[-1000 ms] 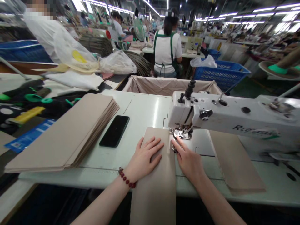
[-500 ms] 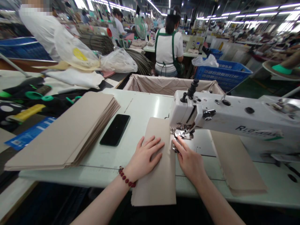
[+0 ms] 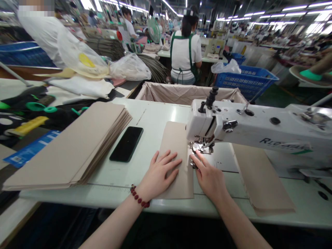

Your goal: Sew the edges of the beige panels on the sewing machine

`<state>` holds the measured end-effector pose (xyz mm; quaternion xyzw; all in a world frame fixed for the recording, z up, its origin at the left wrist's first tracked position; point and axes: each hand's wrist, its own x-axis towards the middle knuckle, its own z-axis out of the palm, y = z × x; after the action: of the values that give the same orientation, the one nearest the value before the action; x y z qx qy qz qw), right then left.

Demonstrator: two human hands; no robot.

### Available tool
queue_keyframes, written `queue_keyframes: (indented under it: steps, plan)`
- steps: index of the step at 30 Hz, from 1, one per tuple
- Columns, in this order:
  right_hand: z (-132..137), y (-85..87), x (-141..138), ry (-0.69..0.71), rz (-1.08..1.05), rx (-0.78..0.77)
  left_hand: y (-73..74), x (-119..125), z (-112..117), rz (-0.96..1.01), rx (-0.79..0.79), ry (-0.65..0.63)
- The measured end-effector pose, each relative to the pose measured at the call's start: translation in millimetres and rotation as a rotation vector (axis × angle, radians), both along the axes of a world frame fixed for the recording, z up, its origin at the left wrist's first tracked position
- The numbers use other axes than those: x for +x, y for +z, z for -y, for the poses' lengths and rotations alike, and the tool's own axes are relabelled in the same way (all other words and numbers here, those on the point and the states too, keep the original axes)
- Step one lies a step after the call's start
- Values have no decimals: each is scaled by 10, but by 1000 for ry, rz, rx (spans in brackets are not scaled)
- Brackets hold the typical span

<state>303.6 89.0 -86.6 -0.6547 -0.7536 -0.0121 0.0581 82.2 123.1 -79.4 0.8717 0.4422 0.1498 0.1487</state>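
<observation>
Two hands were laid flat on a beige panel (image 3: 176, 141) that lay lengthwise on the pale bench (image 3: 155, 117), its far end passed beneath the head of the sewing machine (image 3: 259, 133). The left hand (image 3: 159, 176), a red bead bracelet (image 3: 138, 197) at its wrist, was pressed on the near half of the panel with its fingers (image 3: 168, 160) spread wide and closed around nothing. The right hand (image 3: 209, 178) was set along the panel's right edge, fingers stretched out and nothing gripped, the fingertips just short of the presser foot (image 3: 201, 148). A black phone (image 3: 126, 144) was seen just left of the panel, and beyond it a tall stack of beige panels (image 3: 70, 152); a lower stack (image 3: 259, 176) was placed to the right, under the machine arm. Behind the bench a cloth-lined bin (image 3: 186, 93) was set, only its lining visible inside. Farther back, a blue basket (image 3: 243, 81) was seen with a clear plastic bag (image 3: 224, 67) at its far rim.
</observation>
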Motion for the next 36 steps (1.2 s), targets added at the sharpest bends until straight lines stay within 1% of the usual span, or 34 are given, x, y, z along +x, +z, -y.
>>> queue_keyframes:
  steps: [12,19,24,29,36]
  plan:
    - [5,-14,-4,-1,0,2,-9,0,-3,-16,11,-11]
    - [2,8,-1,-1,-19,-1,-1,14,30,-45,23,-44]
    - [-3,8,2,0,-32,-5,38,32,38,-53,34,-96]
    - [-3,-10,13,1,-46,-2,30,60,-48,-78,30,-134]
    - [9,4,20,3,-100,16,-41,127,-275,-101,40,-133]
